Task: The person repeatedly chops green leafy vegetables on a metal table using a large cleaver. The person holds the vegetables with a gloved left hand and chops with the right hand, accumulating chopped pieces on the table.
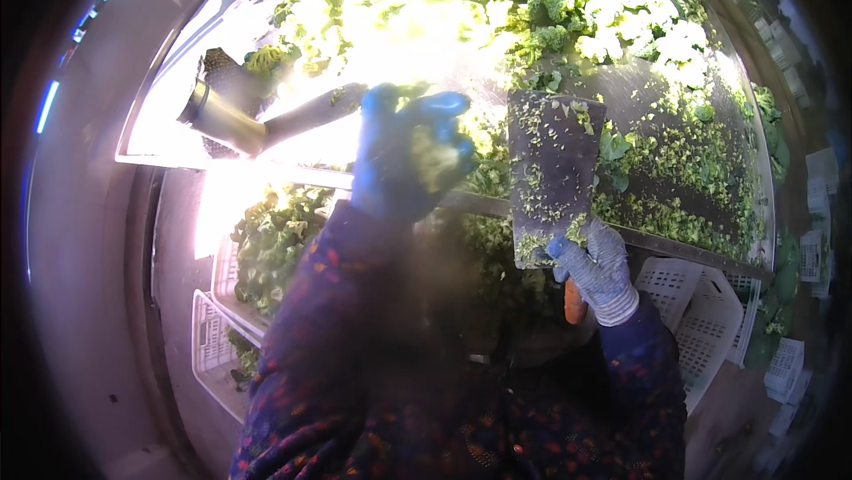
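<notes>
My left hand [410, 153], in a blue glove, is raised over the near edge of a metal table [661, 94] and is closed around a pale green piece of broccoli [432, 158]. My right hand [599, 267], in a grey knitted glove, grips the orange handle of a broad cleaver [550, 169]. The cleaver's blade points up and away from me and is flecked with green bits. A large heap of broccoli florets [532, 1] lies on the far part of the table, washed out by strong light.
Chopped green scraps [683, 187] cover the table's right side. A metal scoop-like tool [240, 116] lies at the table's left. White plastic crates [701, 320] stand below on the right, and crates holding greens [266, 249] on the left.
</notes>
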The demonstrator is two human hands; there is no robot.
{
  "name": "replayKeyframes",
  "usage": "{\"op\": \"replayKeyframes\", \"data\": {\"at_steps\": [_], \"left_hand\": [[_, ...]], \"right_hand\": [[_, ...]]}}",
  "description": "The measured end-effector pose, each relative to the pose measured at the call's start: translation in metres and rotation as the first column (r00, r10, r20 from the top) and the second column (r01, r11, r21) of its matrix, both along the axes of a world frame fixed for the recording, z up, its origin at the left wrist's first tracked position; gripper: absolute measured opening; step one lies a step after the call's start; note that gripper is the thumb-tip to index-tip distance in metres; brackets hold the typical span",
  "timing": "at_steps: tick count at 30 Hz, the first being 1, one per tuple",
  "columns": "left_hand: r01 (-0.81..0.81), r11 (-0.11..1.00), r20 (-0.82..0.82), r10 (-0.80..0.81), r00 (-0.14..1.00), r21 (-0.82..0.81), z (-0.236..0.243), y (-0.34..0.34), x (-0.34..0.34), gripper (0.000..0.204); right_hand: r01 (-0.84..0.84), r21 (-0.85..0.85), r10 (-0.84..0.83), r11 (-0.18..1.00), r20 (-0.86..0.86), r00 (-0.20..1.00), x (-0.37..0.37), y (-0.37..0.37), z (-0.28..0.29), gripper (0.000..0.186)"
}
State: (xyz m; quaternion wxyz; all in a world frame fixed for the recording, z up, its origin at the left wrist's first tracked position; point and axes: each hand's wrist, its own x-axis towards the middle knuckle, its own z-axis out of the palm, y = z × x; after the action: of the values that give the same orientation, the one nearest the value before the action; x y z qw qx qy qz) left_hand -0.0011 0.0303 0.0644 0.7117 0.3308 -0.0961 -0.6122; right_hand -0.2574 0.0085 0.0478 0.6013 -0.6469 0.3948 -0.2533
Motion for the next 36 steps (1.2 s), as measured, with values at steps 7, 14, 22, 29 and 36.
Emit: {"op": "replayKeyframes", "data": {"at_steps": [7, 14, 22, 29, 36], "left_hand": [[-0.161, 0.975, 0.624, -0.223, -0.749, 0.155, 0.019, 0.124, 0.124, 0.031], [0.036, 0.999, 0.955, 0.016, 0.297, -0.028, -0.021, -0.010, 0.128, 0.059], [-0.128, 0.984, 0.966, -0.151, -0.211, 0.126, -0.074, -0.228, 0.086, 0.048], [-0.082, 0.997, 0.995, 0.021, 0.100, -0.013, -0.102, -0.234, 0.105, 0.032], [0.202, 0.971, 0.695, -0.057, 0.717, -0.128, -0.027, -0.099, 0.049, 0.044]], "right_hand": [[0.061, 0.260, -0.077, 0.964, 0.052, 0.996, 0.011, 0.004, 0.008, 0.028], [0.095, 0.413, -0.189, 0.906, 0.192, 0.963, 0.013, -0.008, 0.010, 0.038], [0.124, 0.355, -0.197, 0.926, 0.175, 0.965, 0.015, -0.027, 0.002, 0.042], [0.083, 0.454, -0.230, 0.887, 0.279, 0.932, 0.022, -0.034, 0.005, 0.038], [0.110, 0.242, -0.170, 0.964, 0.244, 0.955, 0.025, -0.027, 0.002, 0.032]]}}
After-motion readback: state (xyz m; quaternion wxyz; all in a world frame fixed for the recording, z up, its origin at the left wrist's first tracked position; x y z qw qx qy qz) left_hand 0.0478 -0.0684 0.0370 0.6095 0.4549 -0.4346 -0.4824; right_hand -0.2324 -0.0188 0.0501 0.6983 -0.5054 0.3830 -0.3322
